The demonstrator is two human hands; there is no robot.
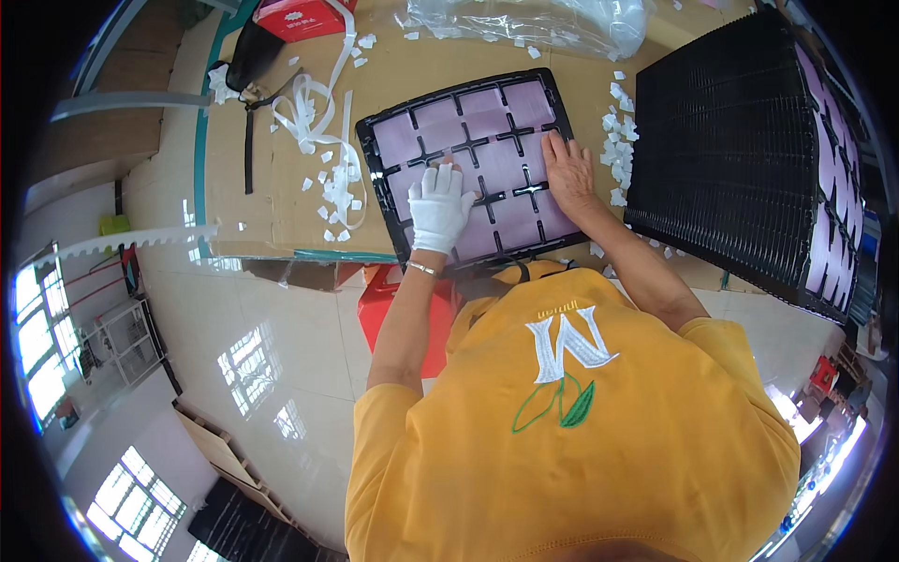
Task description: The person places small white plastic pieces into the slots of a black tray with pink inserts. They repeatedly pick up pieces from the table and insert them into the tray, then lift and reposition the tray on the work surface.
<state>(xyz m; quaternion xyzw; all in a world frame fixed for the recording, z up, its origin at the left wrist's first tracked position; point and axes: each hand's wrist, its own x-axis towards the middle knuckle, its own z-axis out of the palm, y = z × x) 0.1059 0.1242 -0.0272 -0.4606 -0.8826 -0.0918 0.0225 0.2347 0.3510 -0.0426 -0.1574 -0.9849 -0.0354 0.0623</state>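
A black plastic tray [378, 184] with cross-shaped dividers lies on the cardboard-covered table. Lilac sheets [440, 125] fill its compartments. My left hand [438, 208] wears a white glove with bare fingertips and rests on the tray's left-middle part, its fingers stretched out. At the tray's right edge lies my right hand [571, 178], bare, with its fingers extended over the rim and the sheet beside it. Neither hand grasps anything that I can see; what is under the palms is hidden.
To the right stands a tall stack of black trays [721, 150] with lilac sheets. White paper scraps [618, 155] and a tangled white strip [304, 117] litter the table [267, 220]. Clear plastic bags [562, 23] and a red box [300, 19] sit at the far side. A red stool [379, 304] is below.
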